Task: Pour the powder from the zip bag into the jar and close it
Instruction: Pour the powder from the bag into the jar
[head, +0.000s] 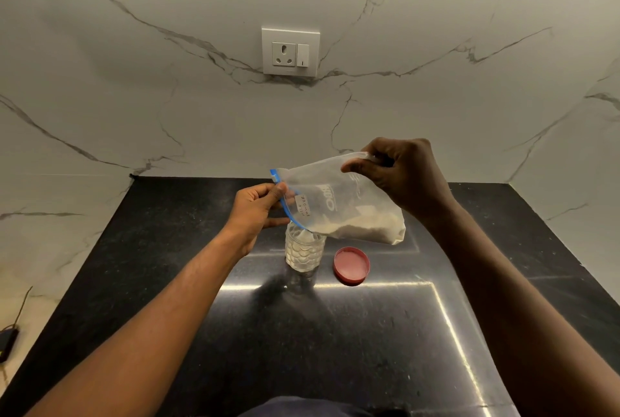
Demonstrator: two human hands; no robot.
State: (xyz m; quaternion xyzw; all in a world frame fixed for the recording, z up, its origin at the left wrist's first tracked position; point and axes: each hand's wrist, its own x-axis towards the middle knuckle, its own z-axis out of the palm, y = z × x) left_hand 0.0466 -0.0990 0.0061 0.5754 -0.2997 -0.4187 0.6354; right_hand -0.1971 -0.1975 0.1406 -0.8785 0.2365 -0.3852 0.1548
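At frame center, the left hand (258, 212) pinches the zip bag's (339, 205) blue mouth over the jar (303, 252); the right hand (406, 175) grips its raised bottom. The red lid (351, 265) lies beside the jar.

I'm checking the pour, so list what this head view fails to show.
- Jar mouth: hidden by the zip bag corner; whether powder is flowing is unclear.
- Fill level in the jar: its ribbed clear wall and glare blur it.
- Label on the bag: handwriting too small to read surely.
- Right hand fingertips: hidden behind the bag's bottom edge.
- Left hand grip on the blue zip: partly hidden by the thumb.
- Lid: threads not discernible.
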